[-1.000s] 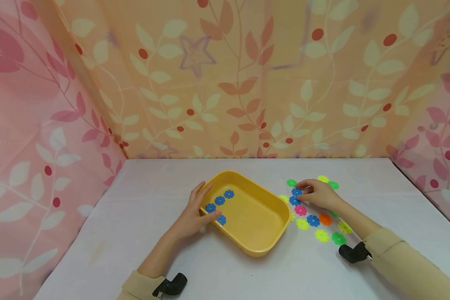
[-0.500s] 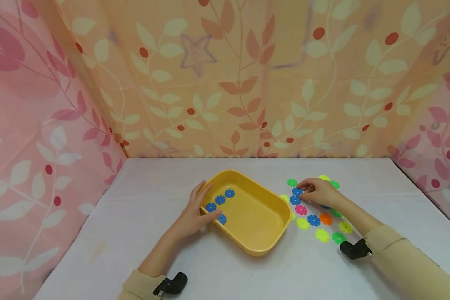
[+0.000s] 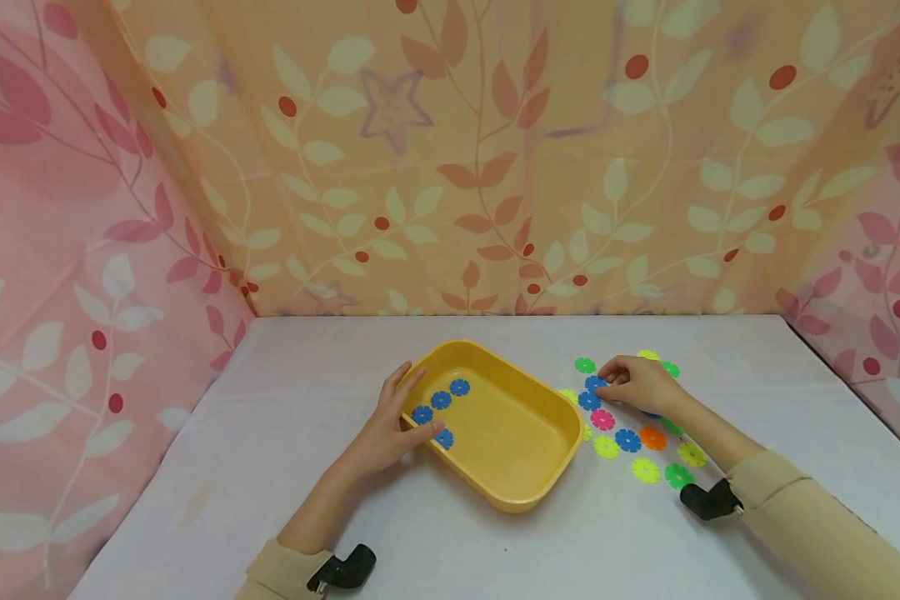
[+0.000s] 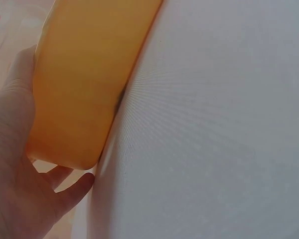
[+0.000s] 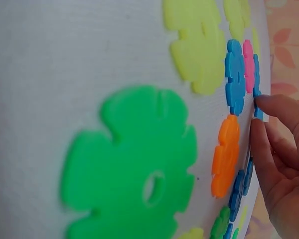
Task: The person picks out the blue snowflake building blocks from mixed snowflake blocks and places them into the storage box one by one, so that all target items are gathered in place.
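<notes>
My left hand (image 3: 387, 429) grips a yellow plastic basin (image 3: 528, 492) by its left side, thumb over the near rim and fingers along the far one. Several blue flower-shaped discs (image 3: 440, 400) lie in the basin, and the thumb overlaps one. From the left wrist, the basin's outer wall (image 4: 84, 84) shows between thumb and fingers. To the basin's right, my right hand (image 3: 641, 386) reaches into a spread of discs, its thumb and forefinger pinching at a blue flower-shaped disc (image 3: 594, 383). In the right wrist view that blue disc (image 5: 258, 103) is partly hidden by the fingertips.
Around the right hand lie a pink disc (image 3: 602, 419), an orange disc (image 3: 652, 438), and several yellow and green ones, such as the green disc (image 3: 678, 476). A floral curtain (image 3: 480, 167) stands behind the white-covered table (image 3: 270, 467).
The right hand's fingers shift very slightly right at the blue discs. The left hand and basin stay in place.
</notes>
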`<state>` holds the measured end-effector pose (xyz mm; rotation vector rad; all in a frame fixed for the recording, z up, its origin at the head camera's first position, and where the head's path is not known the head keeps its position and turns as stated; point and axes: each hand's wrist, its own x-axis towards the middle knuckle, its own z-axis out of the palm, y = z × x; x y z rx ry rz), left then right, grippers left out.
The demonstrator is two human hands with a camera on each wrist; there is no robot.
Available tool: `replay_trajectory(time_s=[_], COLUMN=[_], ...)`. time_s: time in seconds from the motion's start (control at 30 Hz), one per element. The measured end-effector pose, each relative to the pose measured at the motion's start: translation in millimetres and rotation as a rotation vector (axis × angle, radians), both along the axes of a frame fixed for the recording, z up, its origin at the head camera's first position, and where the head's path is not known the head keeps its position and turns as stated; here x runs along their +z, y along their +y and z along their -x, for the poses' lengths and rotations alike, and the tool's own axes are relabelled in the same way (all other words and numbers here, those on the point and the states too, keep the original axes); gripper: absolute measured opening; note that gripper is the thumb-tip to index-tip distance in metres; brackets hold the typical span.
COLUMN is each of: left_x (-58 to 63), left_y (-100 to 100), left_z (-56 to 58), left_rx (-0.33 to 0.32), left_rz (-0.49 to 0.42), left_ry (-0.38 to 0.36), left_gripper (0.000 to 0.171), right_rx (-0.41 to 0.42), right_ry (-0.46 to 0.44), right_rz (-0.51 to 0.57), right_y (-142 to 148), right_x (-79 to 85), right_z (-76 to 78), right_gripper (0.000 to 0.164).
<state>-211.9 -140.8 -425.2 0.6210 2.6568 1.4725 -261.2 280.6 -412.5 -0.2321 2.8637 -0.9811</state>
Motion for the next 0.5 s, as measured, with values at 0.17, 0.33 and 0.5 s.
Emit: replay_trajectory(time_s=[0.17, 0.33, 0.5], left_x=[-0.6, 7.6, 29.1], left_y=[0, 3, 8], left_z=[0.5, -5.1, -17.9], left_rx=[0.001, 0.006, -0.006], left_rz=[-0.002, -0.013, -0.042], left_ry=[-0.003, -0.009, -0.018], left_gripper=[0.085, 0.084, 0.082], right_rx=[0.005, 0.004, -0.010], right_ry=[0.045, 0.069, 0.075], right_rz=[-0.023, -0.027, -0.027], right_y=[0, 0, 0], right_x=[-0.3, -0.3, -0.2], right_z=[-0.7, -1.7, -3.1], right_gripper=[0.036, 0.035, 0.035])
